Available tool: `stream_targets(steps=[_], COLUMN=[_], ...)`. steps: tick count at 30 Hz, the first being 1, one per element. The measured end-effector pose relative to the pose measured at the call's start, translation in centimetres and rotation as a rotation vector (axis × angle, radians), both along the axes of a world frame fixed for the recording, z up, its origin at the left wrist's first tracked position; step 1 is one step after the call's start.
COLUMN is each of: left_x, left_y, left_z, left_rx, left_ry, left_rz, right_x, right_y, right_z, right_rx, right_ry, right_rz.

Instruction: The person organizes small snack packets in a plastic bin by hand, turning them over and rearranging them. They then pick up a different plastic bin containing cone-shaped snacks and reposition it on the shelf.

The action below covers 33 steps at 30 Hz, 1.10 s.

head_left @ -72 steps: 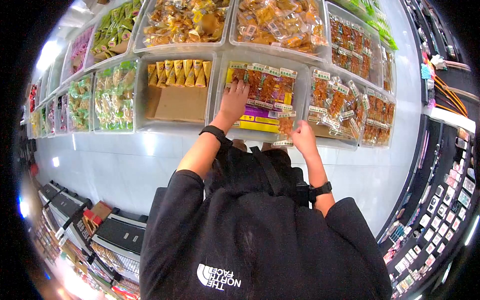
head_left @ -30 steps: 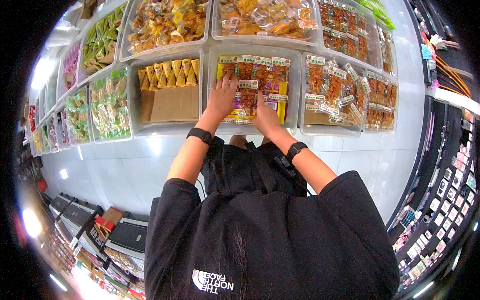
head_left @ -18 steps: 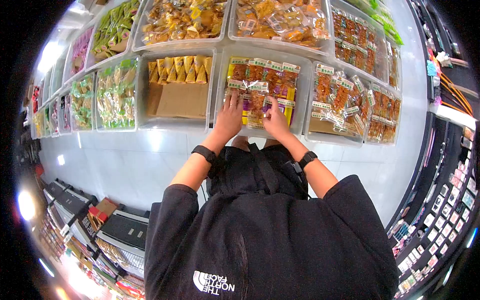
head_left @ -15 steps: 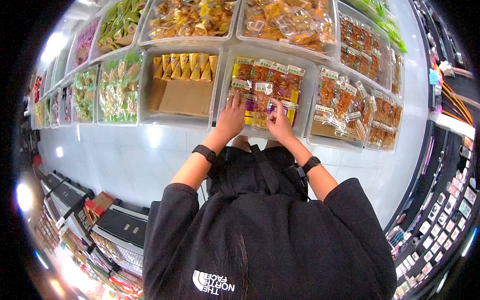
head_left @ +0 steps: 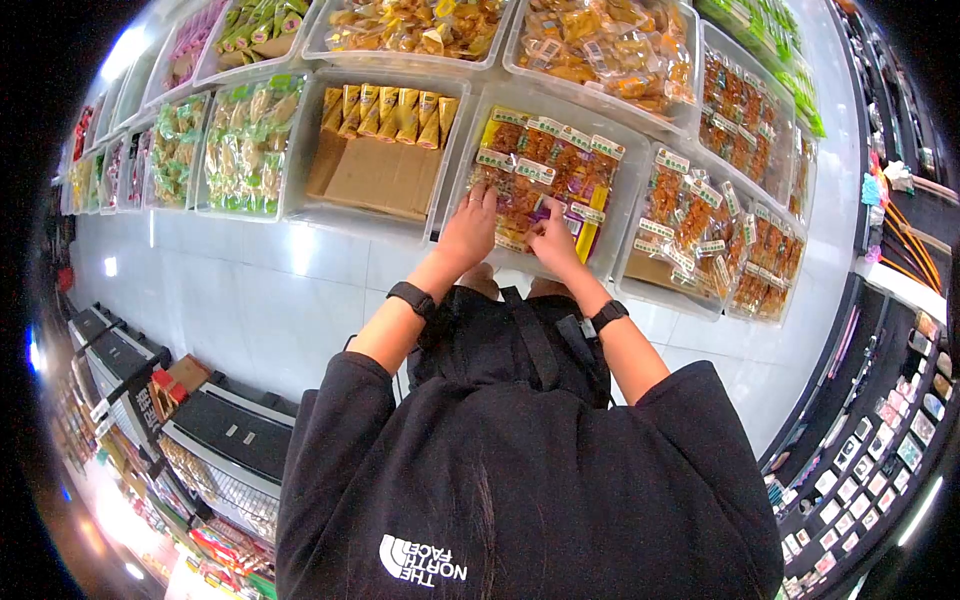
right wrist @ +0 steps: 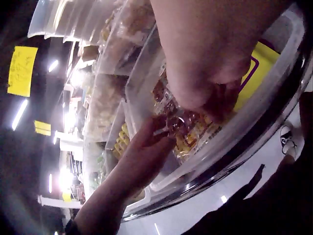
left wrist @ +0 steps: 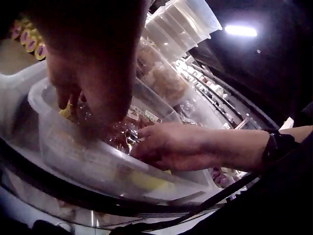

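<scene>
Flat clear packets of reddish-brown food (head_left: 540,143) with white-and-green labels lie in rows in a clear plastic bin (head_left: 632,192), over a yellow-and-purple sheet (head_left: 585,238). My left hand (head_left: 468,228) rests its fingertips on the lower-left packet, fingers fairly straight. Beside it, my right hand (head_left: 556,243) touches the right edge of the lower middle packet with an extended index finger, its other fingers bent. Both hands reach over the bin's near wall, in the left wrist view the right hand (left wrist: 166,147) and in the right wrist view the left hand (right wrist: 142,159). Fingertip contact is partly hidden.
Left is a bin with yellow cone packs (head_left: 388,112) on cardboard (head_left: 385,178). Right is a bin of similar loose packets (head_left: 690,215). Bins of bagged snacks (head_left: 600,50) stand behind. Pale floor (head_left: 300,270) and black racks (head_left: 235,425) lie on the near side.
The packet that my right hand held at the bin's right side now lies in the lower middle. My right hand has moved left, and my left hand has drawn back toward the near edge.
</scene>
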State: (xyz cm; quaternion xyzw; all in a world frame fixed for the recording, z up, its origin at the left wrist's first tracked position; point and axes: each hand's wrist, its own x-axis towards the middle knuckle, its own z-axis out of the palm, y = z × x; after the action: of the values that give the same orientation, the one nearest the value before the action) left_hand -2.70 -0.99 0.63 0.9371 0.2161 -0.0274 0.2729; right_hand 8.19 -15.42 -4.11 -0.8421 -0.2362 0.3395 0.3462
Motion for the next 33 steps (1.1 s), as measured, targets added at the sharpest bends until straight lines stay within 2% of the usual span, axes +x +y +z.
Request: stream_targets(steps=[3,5,8,11,17,20,22,24,26,27,29,31,33], left_x=[0.3,0.5,0.8,0.8,1.4,1.7,2.5,3.0,3.0,3.0,3.1,3.0,3.1], left_y=[-0.3,-0.4,-0.3,0.1,0.3,-0.3,-0.4,-0.4,-0.2,-0.1,0.0,-0.1,-0.1], left_z=[1.0,0.9,0.2,0.7,1.0,1.4,2.5,2.9,1.5,1.4,1.5,1.7,1.4], left_rx=[0.011,0.163,0.177,0.116,0.088,0.169,0.097,0.197,0.217,0.251,0.288,0.231,0.249], left_ry=[-0.068,-0.091,-0.092,-0.054,0.016,-0.08,-0.025,-0.094,-0.066,-0.059,-0.05,-0.05,-0.021], left_rz=[-0.09,-0.196,-0.208,-0.22,-0.226,-0.227,-0.258,-0.441,-0.473,-0.49,-0.506,-0.482,-0.482], right_x=[-0.2,0.0,-0.1,-0.5,-0.7,-0.8,-0.7,-0.2,1.1,1.8,4.1,6.1,9.0], right_y=[1.2,1.4,1.5,1.9,1.8,1.6,1.3,0.7,0.1,-0.9,-3.2,-6.3,-9.7], right_z=[4.2,5.5,5.5,5.9,5.3,6.1,6.8,7.7,9.0,9.0,13.3,13.2,15.6], right_rx=[-0.113,-0.139,-0.17,-0.32,-0.33,-0.341,-0.237,-0.223,-0.253,-0.186,-0.035,0.113,0.021], right_ry=[-0.147,-0.149,-0.217,-0.366,-0.264,-0.252,-0.285,-0.314,-0.196,-0.257,-0.133,-0.309,-0.635], right_rz=[0.061,0.073,0.107,0.254,0.289,0.319,0.395,0.355,0.346,0.272,-0.03,-0.416,-0.479])
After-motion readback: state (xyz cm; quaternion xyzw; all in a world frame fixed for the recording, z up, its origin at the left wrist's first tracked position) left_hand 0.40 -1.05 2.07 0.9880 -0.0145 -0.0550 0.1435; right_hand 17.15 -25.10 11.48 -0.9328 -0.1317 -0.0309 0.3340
